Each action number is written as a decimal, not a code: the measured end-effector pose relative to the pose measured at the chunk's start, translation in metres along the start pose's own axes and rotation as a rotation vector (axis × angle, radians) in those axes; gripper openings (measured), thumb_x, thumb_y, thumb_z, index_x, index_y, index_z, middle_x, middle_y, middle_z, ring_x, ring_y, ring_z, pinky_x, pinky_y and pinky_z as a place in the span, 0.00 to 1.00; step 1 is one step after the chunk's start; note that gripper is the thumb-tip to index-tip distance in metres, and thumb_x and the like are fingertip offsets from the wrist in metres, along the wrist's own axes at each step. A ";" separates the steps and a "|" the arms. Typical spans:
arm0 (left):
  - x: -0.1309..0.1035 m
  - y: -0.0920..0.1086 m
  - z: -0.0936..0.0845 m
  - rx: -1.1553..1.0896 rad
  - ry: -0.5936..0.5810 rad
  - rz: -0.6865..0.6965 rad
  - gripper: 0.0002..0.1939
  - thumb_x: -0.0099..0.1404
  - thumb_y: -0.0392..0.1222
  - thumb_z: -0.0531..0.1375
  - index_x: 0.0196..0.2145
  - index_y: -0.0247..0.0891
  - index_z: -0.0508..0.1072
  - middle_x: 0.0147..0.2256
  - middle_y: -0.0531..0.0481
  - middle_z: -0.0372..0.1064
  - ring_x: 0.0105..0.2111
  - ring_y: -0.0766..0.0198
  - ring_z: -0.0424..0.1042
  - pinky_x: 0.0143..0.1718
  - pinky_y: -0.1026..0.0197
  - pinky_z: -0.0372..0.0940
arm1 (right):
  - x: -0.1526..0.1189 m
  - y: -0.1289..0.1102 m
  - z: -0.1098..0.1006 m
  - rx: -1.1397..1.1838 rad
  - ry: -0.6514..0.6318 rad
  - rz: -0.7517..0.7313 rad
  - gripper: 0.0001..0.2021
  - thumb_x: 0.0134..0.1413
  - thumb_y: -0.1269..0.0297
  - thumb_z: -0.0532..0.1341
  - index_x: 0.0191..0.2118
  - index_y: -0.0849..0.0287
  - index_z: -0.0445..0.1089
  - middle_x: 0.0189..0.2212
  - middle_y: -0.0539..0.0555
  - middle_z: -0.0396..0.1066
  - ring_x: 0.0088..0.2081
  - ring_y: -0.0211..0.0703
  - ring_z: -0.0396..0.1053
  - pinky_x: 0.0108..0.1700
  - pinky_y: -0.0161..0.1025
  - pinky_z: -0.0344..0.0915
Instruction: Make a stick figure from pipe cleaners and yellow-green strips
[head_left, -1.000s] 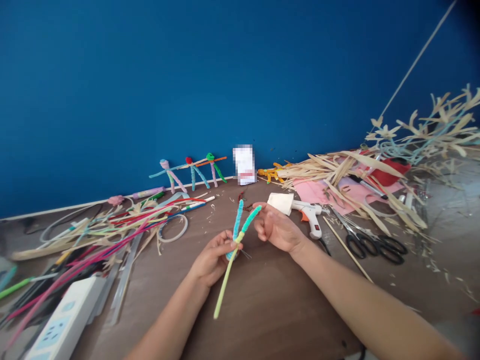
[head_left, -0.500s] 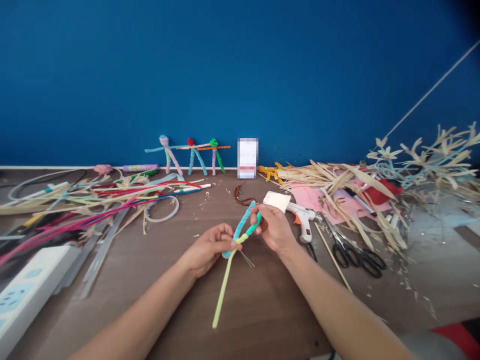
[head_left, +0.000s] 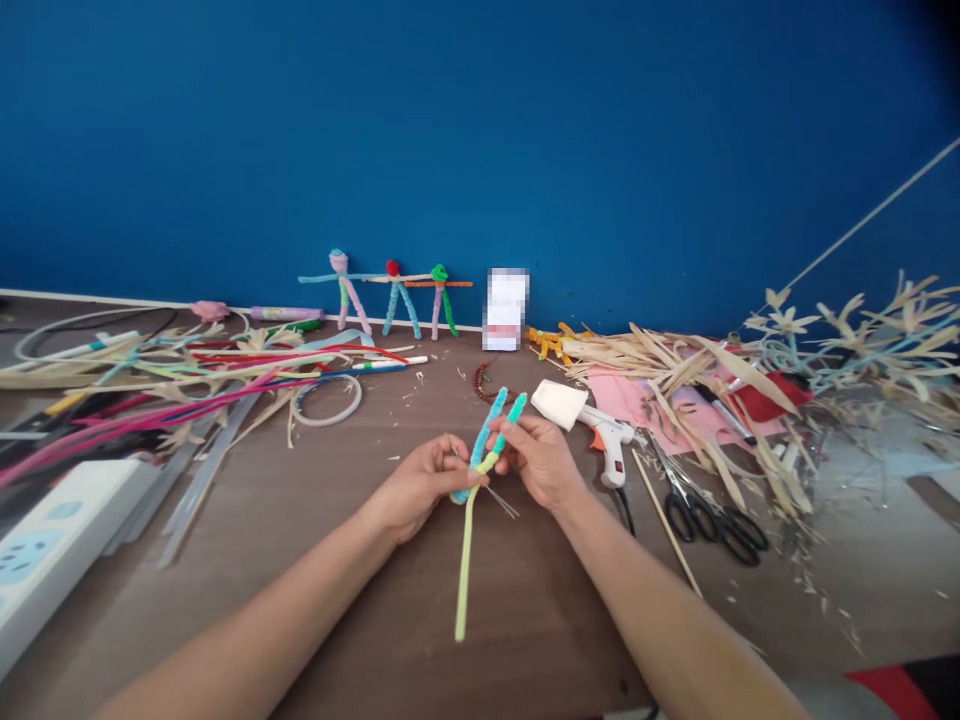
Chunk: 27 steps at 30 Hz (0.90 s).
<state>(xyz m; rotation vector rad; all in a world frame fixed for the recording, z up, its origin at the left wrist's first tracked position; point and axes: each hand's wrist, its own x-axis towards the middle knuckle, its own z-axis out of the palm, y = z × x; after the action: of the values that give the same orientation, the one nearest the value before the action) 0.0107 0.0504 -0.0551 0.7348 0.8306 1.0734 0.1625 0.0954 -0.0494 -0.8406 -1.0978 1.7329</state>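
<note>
Between my hands is a pipe-cleaner piece with a light blue leg (head_left: 489,425) and a green leg (head_left: 513,418), both pointing up and away. My left hand (head_left: 427,482) pinches its lower blue end, where the parts meet. A yellow-green pipe cleaner (head_left: 464,570) is wrapped round the base of the green leg, and its long free end hangs toward me. My right hand (head_left: 540,458) has its thumb and fingers closed on the green leg. Thin wire-like ends (head_left: 501,502) stick out below the joint.
Three pipe-cleaner figures (head_left: 395,300) stand against the blue wall. A glue gun (head_left: 609,440) and black-handled scissors (head_left: 705,515) lie at right, beside dried husk strips (head_left: 675,365). At left are colourful stems (head_left: 187,410) and a white power strip (head_left: 64,540).
My right hand has shifted down along the green leg, whose tip now shows above the fingers. The yellow-green tail has swung to hang more upright. The view has tilted slightly.
</note>
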 end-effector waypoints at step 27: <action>0.008 -0.002 -0.007 0.039 0.286 0.192 0.06 0.47 0.39 0.63 0.25 0.34 0.72 0.21 0.54 0.67 0.22 0.71 0.63 0.27 0.67 0.57 | -0.014 0.009 0.022 -0.089 -0.173 0.325 0.12 0.38 0.67 0.61 0.33 0.63 0.65 0.15 0.42 0.60 0.10 0.27 0.55 0.12 0.27 0.51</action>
<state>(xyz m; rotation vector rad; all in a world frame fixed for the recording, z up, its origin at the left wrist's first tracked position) 0.0075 0.0576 -0.0619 0.7132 1.0423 1.3587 0.1457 0.0734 -0.0486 -0.9807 -1.2105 2.0694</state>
